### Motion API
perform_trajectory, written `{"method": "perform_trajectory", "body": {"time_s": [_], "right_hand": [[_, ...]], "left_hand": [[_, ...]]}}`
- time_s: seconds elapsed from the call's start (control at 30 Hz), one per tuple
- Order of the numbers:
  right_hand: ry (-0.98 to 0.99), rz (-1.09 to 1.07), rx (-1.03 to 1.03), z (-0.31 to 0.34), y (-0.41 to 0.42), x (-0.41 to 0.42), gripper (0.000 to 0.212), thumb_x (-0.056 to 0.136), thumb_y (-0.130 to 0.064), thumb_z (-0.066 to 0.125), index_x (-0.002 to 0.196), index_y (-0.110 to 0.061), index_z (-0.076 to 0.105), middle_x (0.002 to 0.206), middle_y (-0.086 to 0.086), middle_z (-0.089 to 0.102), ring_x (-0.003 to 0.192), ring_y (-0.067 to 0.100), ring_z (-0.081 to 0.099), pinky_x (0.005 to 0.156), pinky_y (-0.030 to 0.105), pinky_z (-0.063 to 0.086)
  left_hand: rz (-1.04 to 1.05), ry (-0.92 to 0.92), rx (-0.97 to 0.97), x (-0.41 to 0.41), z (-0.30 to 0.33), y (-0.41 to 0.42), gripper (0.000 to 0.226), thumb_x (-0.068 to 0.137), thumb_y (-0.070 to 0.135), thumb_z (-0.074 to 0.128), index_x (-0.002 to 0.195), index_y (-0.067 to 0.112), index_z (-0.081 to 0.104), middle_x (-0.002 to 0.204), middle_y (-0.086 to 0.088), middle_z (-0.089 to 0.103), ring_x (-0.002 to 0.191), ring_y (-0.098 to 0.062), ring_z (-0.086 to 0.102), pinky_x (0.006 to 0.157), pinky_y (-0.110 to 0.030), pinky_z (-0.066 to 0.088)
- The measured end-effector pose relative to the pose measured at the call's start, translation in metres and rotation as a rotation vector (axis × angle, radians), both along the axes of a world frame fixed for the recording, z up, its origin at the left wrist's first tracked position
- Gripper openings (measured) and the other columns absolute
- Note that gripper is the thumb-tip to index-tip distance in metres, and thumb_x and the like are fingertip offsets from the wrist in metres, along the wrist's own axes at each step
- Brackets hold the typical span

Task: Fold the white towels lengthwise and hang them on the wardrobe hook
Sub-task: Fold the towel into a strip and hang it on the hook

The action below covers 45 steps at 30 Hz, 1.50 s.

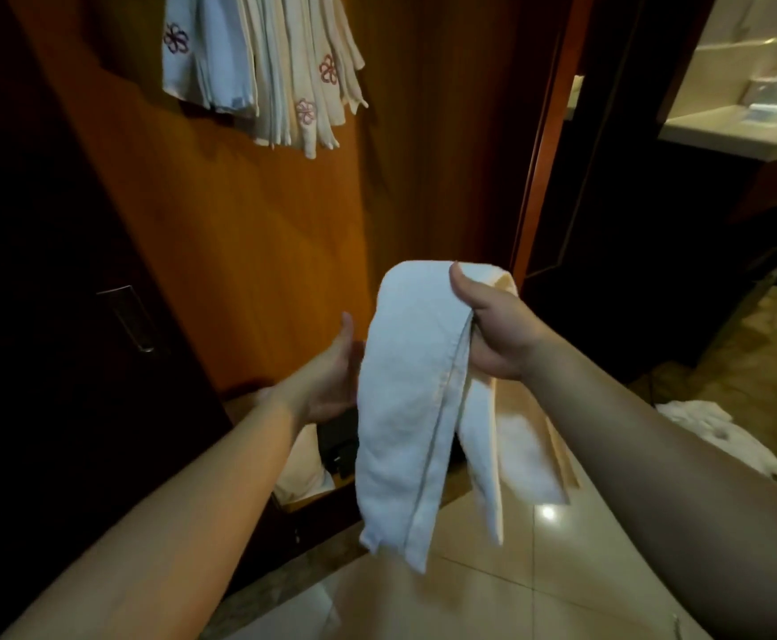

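A white towel [407, 408], folded into a long narrow strip, is draped over my right hand [497, 330], which grips its top fold with the thumb on top; both ends hang down. My left hand [326, 381] is open, palm against the towel's left side. Several folded white towels with red flower embroidery [280, 71] hang at the top against the orange wooden wardrobe panel [248, 233]. The hook itself is hidden behind them.
A dark wardrobe door with a metal handle [130, 318] stands at the left. More white towels [723, 436] lie on the tiled floor at the right. A low open compartment [312, 459] sits below my left hand. A pale counter [737, 131] shows at the upper right.
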State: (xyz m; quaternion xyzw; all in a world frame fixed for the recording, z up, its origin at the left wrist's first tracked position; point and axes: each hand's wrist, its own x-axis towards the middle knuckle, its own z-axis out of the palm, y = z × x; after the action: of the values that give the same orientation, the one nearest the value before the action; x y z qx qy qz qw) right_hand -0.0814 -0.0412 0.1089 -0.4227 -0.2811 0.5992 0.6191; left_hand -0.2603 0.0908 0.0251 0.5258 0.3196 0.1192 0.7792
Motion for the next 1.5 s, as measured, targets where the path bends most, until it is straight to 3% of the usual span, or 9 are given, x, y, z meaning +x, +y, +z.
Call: {"method": "perform_trajectory", "body": {"time_s": [0.13,0.27,0.43,0.6,0.73,0.83,1.2,1.37,1.5], "right_hand": [[-0.148,-0.068,0.019,0.010,0.004,0.003,0.047,0.098,-0.046,0.050,0.124,-0.010,0.064,0.119,0.008,0.074,0.111,0.022,0.070,0.098,0.037,0.055],[-0.342,-0.099,0.056,0.023,0.006,-0.001,0.040,0.100,-0.054,0.046,0.119,-0.023,0.063,0.110,-0.002,0.077,0.106,0.014,0.072,0.094,0.037,0.054],[-0.443,-0.126,0.085,0.042,0.015,-0.008,0.038,0.101,-0.056,0.044,0.117,-0.025,0.060,0.100,-0.005,0.078,0.097,0.011,0.074,0.086,0.035,0.055],[-0.530,-0.199,0.107,0.061,0.027,-0.015,0.044,0.101,-0.058,0.043,0.112,-0.019,0.063,0.101,0.003,0.078,0.097,0.019,0.075,0.087,0.039,0.057],[-0.541,-0.225,0.112,0.066,0.031,-0.017,0.046,0.101,-0.058,0.043,0.105,-0.019,0.066,0.093,0.001,0.078,0.093,0.018,0.075,0.088,0.037,0.058],[-0.514,-0.230,0.115,0.066,0.031,-0.016,0.046,0.101,-0.059,0.040,0.107,-0.021,0.065,0.092,-0.002,0.079,0.092,0.014,0.075,0.076,0.028,0.057],[-0.569,-0.266,0.049,0.066,0.023,-0.023,0.049,0.098,-0.065,0.041,0.116,-0.021,0.056,0.117,0.010,0.069,0.108,0.025,0.069,0.101,0.048,0.054],[-0.537,-0.338,-0.005,0.060,0.024,-0.024,0.073,0.091,-0.073,0.046,0.133,-0.013,0.049,0.122,0.011,0.065,0.113,0.027,0.064,0.105,0.051,0.049],[-0.469,-0.362,-0.012,0.055,0.022,-0.027,0.124,0.057,-0.090,0.058,0.150,-0.010,0.039,0.149,0.013,0.049,0.136,0.030,0.049,0.116,0.053,0.038]], "left_hand": [[-0.051,-0.048,0.231,-0.008,0.015,-0.010,0.066,0.069,0.055,0.083,0.121,0.019,0.065,0.102,0.002,0.077,0.085,-0.012,0.074,0.066,-0.025,0.057],[0.041,-0.046,0.282,-0.009,0.031,-0.008,0.061,0.073,0.050,0.081,0.124,0.022,0.065,0.117,0.000,0.074,0.108,-0.021,0.071,0.083,-0.035,0.054],[0.439,0.041,0.836,0.008,0.053,-0.034,0.039,0.093,0.053,0.061,0.127,0.037,0.049,0.123,0.019,0.052,0.106,0.002,0.055,0.081,-0.017,0.048],[0.443,0.035,1.264,0.012,0.067,-0.066,0.038,0.081,0.060,0.059,0.107,0.034,0.048,0.102,0.022,0.046,0.098,0.003,0.050,0.070,-0.009,0.047],[0.451,0.094,1.273,0.013,0.073,-0.059,0.011,0.095,0.033,0.062,0.097,0.037,0.051,0.094,0.019,0.056,0.088,0.000,0.058,0.077,-0.031,0.060],[0.424,0.120,1.344,0.014,0.076,-0.053,0.017,0.091,0.050,0.061,0.094,0.038,0.049,0.093,0.020,0.053,0.087,-0.001,0.058,0.071,-0.029,0.059],[0.424,0.297,1.538,0.016,0.090,-0.060,0.012,0.099,0.030,0.056,0.093,0.021,0.059,0.080,0.009,0.056,0.067,-0.009,0.057,0.055,-0.040,0.056],[0.426,0.251,1.488,0.010,0.099,-0.064,0.015,0.098,0.027,0.056,0.089,0.017,0.061,0.082,0.003,0.060,0.069,-0.012,0.060,0.059,-0.041,0.057],[0.459,0.140,1.564,0.010,0.098,-0.073,0.015,0.094,0.021,0.058,0.082,0.012,0.062,0.075,-0.002,0.057,0.064,-0.016,0.054,0.053,-0.044,0.049]]}}
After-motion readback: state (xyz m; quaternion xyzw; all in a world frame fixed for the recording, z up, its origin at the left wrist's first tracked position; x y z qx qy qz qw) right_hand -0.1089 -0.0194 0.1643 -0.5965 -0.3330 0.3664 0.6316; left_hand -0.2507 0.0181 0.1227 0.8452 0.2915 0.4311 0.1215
